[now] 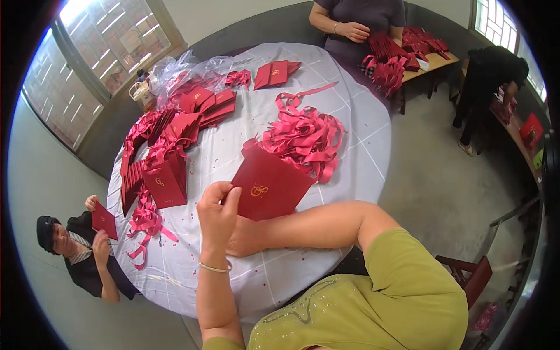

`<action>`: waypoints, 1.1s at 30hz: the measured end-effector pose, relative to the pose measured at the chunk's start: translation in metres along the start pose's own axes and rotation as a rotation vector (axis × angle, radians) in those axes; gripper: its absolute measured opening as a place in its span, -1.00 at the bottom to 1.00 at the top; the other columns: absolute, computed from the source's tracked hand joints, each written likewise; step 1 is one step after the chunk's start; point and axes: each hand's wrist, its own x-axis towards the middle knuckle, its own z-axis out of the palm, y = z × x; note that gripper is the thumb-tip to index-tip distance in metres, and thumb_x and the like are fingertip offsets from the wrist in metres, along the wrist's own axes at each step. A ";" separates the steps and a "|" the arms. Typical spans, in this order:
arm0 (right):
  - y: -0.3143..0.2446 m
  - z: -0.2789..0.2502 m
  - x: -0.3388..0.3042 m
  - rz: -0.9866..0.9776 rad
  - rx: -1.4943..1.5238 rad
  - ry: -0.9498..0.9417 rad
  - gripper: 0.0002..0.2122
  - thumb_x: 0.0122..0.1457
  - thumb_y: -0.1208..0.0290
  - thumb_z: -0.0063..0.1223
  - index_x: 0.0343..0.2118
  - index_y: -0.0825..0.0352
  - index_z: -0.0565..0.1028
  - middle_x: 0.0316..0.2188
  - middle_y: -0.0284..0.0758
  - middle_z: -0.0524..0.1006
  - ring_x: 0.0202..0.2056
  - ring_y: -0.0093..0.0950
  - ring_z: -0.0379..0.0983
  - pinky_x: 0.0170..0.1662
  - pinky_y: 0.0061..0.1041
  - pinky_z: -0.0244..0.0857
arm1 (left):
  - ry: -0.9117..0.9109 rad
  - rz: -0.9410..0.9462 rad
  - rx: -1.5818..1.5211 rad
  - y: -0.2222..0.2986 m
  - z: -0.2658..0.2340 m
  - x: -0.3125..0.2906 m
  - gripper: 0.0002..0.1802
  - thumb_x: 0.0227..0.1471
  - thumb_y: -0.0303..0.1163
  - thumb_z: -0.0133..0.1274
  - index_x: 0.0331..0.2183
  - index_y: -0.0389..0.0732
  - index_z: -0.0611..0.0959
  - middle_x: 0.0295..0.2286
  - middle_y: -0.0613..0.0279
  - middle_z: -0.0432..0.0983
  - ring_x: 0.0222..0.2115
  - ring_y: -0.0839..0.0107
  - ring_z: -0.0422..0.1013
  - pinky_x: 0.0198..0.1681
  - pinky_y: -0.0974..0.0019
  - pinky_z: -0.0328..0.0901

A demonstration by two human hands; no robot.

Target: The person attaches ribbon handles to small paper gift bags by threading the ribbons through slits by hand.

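Bag (274, 184): head view, over the table's (364, 140) middle.
Left hand (219, 207): pinching its edge at eight o'clock.
Right hand (244, 236): seven o'clock, partly hidden; cannot tell its grip.
Ribbons (306, 140): one o'clock.
Bag pile (182, 125): ten o'clock.

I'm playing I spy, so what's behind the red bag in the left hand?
Behind the red bag, a tangled heap of pink ribbons shows on the white tablecloth. Whatever the bag itself covers is hidden, so I can't tell.
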 end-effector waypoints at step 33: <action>0.158 -0.041 -0.041 0.769 -0.291 -0.068 -0.88 -0.04 0.41 0.16 -0.42 0.29 0.60 -0.48 -0.19 0.55 -0.33 -0.19 0.45 -0.19 -0.19 0.30 | -0.553 -0.200 0.033 -0.052 -0.092 -0.039 -0.86 -0.10 -0.43 0.13 -0.47 -0.33 0.61 -0.56 0.07 0.55 -0.55 0.31 0.47 -0.46 0.27 0.33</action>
